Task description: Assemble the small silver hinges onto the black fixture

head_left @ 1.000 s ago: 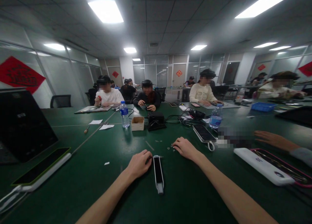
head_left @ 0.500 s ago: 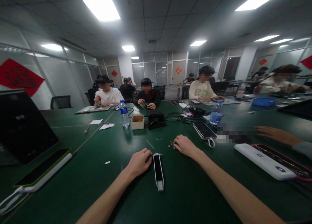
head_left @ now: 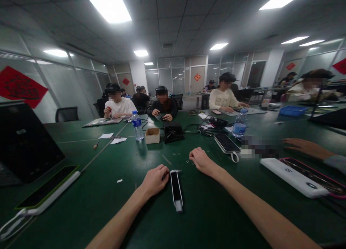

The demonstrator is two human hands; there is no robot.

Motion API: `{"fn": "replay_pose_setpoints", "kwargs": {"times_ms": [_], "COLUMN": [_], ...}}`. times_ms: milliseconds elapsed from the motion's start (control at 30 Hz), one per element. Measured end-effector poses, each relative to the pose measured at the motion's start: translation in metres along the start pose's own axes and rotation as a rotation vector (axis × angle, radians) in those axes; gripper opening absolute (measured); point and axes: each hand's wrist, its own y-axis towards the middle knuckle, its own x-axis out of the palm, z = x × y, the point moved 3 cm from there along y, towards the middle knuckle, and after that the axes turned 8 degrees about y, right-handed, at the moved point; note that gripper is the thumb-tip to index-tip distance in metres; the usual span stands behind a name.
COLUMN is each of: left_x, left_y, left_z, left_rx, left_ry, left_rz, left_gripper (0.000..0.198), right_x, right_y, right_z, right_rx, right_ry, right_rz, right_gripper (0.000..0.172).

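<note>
My left hand point(head_left: 155, 180) rests on the green table, its fingers curled and its fingertips beside a narrow white-framed object point(head_left: 176, 191). That object has a long dark middle and a pale block at its near end. A thin small piece point(head_left: 177, 170) lies across its far end. My right hand point(head_left: 202, 161) reaches farther out, fingers bent down and together over the tabletop. Just left of and under its fingertips are small light bits point(head_left: 187, 161), too small to name. Whatever either hand's fingers may hold is hidden.
Beyond my hands stand an open cardboard box point(head_left: 152, 136), a black device point(head_left: 173, 131) and two water bottles point(head_left: 138, 126) point(head_left: 239, 123). A phone point(head_left: 227, 143) and a white power bank point(head_left: 293, 177) lie right. A laptop point(head_left: 27, 140) stands left. A co-worker's hand point(head_left: 306, 148) rests at right.
My right hand has shifted slightly up and left, now covering some of the small bits. My left hand and the white-framed object stay nearly in place.
</note>
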Motion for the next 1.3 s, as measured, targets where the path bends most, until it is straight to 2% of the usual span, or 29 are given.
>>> {"fn": "replay_pose_setpoints", "kwargs": {"times_ms": [133,233,700,933,1133,1300], "left_x": [-0.001,-0.001,0.000,-0.001,0.000,0.001], "left_y": [0.000,0.000,0.000,-0.001,-0.001,0.000], "left_z": [0.000,0.000,0.000,0.000,0.000,-0.001], "left_rx": [0.007,-0.005,0.007,-0.001,0.009,-0.004], "left_ry": [0.003,0.007,-0.004,0.005,0.004,0.000], "left_rz": [0.004,0.000,0.010,0.003,0.006,0.001], "left_gripper": [0.018,0.018,0.018,0.018,0.017,0.018], "right_x": [0.009,0.017,0.017,0.020,0.028,0.026], "right_y": [-0.004,-0.007,-0.009,-0.009,-0.009,-0.009], "right_z": [-0.026,-0.034,-0.032,-0.033,-0.026,-0.030], "right_rx": [-0.063,-0.048,-0.028,-0.026,-0.050,-0.073], "right_ry": [0.226,0.297,0.323,0.353,0.393,0.393], "right_rz": [-0.049,-0.106,-0.105,-0.031,-0.020,-0.036], "right_gripper": [0.010,0.009,0.011,0.007,0.012,0.016]}}
